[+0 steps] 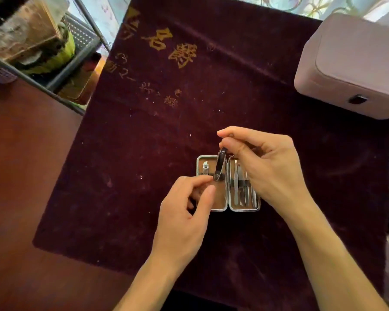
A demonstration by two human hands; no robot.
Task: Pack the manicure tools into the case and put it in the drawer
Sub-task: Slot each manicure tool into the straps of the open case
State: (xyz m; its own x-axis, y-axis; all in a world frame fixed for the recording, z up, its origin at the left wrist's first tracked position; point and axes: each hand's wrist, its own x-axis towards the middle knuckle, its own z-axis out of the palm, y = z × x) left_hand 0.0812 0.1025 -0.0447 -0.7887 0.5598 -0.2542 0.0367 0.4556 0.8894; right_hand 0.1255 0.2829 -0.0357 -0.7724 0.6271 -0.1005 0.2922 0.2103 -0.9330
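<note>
Pinching the top end of a dark nail clipper (219,164), the right grip (265,167) held it tilted, lower tip at the elastic strap in the left half of the open case (221,202). Left grip (189,212) sat just below-left of that tip, fingers curled at the strap; pinching or only touching, could not tell. Case had a rounded metal rim and tan lining and lay flat. Small steel clipper (206,168) was left of the held one; slim steel tools (239,187) were strapped under the right grip. Wide creased maroon velvet cloth (189,97) lay beyond both grips. Pink rounded box (350,63) was far beyond-right at the cloth edge; wooden bench (20,176) far left.
</note>
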